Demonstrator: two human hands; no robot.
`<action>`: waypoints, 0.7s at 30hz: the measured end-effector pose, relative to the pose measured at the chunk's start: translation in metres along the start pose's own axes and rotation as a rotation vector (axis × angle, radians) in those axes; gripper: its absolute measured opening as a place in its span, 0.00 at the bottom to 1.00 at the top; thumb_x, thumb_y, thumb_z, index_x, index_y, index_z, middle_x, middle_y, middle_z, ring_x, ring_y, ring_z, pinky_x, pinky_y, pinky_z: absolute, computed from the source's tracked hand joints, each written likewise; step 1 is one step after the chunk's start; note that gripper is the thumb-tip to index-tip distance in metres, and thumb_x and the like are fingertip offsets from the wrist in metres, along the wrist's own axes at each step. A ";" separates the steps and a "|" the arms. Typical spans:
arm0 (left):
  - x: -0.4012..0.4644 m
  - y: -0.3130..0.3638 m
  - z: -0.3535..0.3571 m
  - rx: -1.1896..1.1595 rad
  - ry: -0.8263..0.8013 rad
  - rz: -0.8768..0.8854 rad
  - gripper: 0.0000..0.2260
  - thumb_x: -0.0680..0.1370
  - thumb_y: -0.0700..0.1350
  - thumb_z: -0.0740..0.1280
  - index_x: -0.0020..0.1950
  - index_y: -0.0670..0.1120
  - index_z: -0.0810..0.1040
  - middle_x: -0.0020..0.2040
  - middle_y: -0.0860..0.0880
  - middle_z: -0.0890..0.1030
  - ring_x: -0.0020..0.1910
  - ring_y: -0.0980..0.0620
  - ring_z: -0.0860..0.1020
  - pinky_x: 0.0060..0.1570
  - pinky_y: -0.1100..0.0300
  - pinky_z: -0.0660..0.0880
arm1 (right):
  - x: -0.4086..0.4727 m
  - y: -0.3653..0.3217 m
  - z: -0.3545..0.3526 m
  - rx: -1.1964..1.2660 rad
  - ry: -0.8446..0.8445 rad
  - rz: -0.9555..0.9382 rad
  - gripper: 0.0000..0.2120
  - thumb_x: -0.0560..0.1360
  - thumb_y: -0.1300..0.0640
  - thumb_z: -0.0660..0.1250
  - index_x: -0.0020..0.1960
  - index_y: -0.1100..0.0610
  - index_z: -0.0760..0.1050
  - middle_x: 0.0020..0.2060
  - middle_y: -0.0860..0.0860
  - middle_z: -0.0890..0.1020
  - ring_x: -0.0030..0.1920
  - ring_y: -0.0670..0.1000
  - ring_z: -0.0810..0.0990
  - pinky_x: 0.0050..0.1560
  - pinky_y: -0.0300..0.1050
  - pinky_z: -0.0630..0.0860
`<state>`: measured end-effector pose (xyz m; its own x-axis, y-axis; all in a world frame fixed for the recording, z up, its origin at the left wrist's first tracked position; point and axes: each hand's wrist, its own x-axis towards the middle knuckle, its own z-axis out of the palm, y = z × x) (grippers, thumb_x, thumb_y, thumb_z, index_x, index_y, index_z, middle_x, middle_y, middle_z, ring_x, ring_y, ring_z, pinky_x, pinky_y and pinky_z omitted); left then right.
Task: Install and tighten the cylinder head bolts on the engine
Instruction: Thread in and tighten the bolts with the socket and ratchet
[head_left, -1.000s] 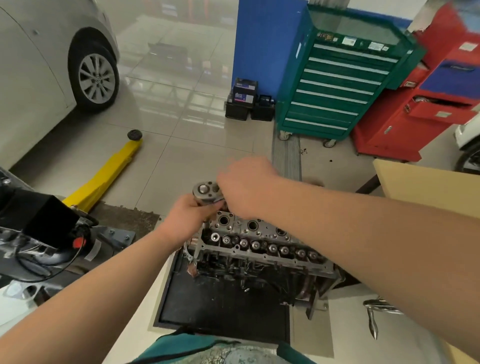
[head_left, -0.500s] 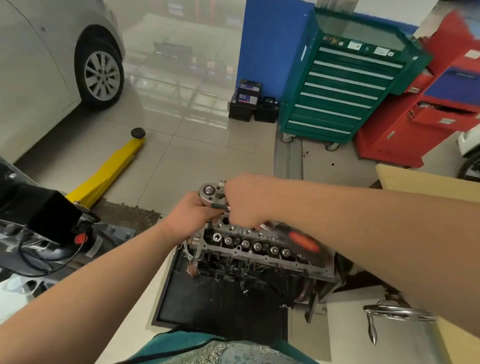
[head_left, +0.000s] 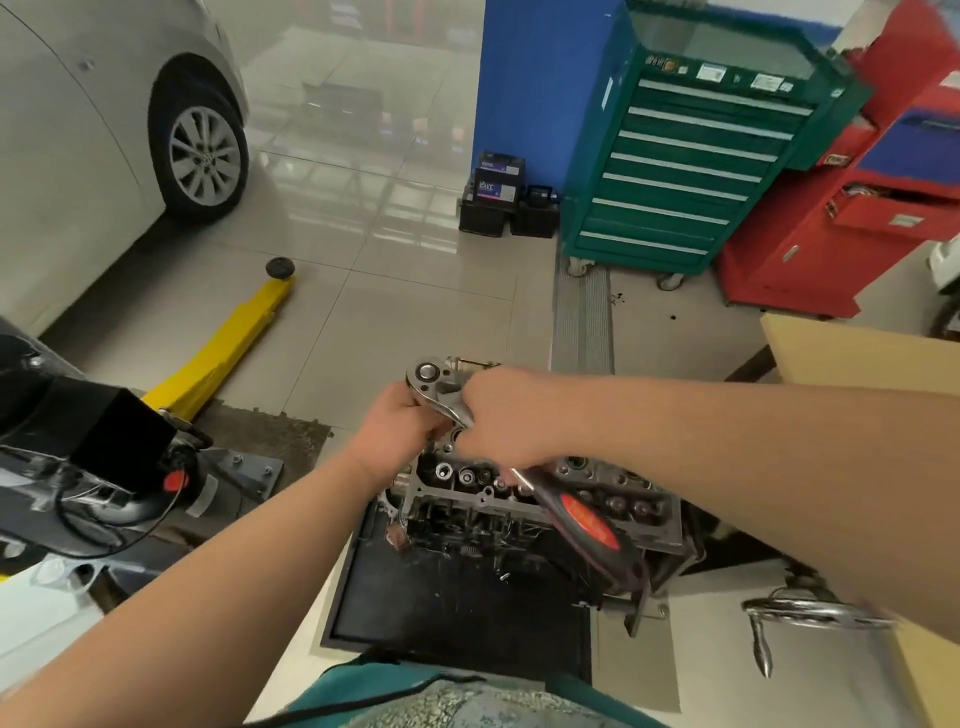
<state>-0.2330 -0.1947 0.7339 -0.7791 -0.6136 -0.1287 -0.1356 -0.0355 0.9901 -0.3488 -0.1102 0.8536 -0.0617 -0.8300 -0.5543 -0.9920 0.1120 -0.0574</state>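
Both hands' grip closes on the ratchet (head_left: 441, 382) above the engine (head_left: 545, 499).

Shiny chromed metal ratchet (head_left: 441, 387); dull grey cast metal cylinder head (head_left: 613, 493); glossy floor tiles (head_left: 363, 249)

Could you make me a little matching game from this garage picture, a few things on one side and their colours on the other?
Things:
1. tool chest with drawers
2. floor jack arm
3. ratchet handle grip
4. car

Colours:
A. white
B. red and black
C. green
D. yellow

Pairs: 1-C, 2-D, 3-B, 4-A
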 end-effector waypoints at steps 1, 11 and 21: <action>0.000 -0.001 0.002 -0.036 0.030 -0.011 0.16 0.74 0.37 0.66 0.32 0.55 0.80 0.31 0.56 0.73 0.30 0.57 0.67 0.32 0.63 0.66 | 0.001 0.002 -0.006 -0.060 0.013 -0.022 0.09 0.81 0.56 0.63 0.46 0.58 0.79 0.33 0.49 0.77 0.28 0.46 0.73 0.18 0.34 0.66; -0.006 -0.011 0.006 -0.030 0.114 -0.042 0.18 0.80 0.30 0.65 0.37 0.47 0.84 0.34 0.53 0.81 0.32 0.58 0.77 0.39 0.63 0.74 | 0.007 0.005 -0.012 -0.033 0.011 0.058 0.05 0.77 0.56 0.67 0.44 0.57 0.77 0.33 0.51 0.82 0.31 0.53 0.81 0.24 0.46 0.72; -0.007 0.001 0.007 -0.002 0.118 -0.051 0.12 0.83 0.45 0.70 0.41 0.58 0.82 0.34 0.57 0.78 0.33 0.59 0.72 0.36 0.65 0.72 | 0.020 0.011 -0.034 -0.342 0.347 0.024 0.05 0.77 0.62 0.65 0.45 0.54 0.76 0.38 0.50 0.76 0.42 0.55 0.78 0.36 0.50 0.74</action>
<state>-0.2321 -0.1855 0.7351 -0.6937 -0.6995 -0.1714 -0.1714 -0.0708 0.9827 -0.3650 -0.1445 0.8698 -0.0602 -0.9692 -0.2390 -0.9654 -0.0043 0.2607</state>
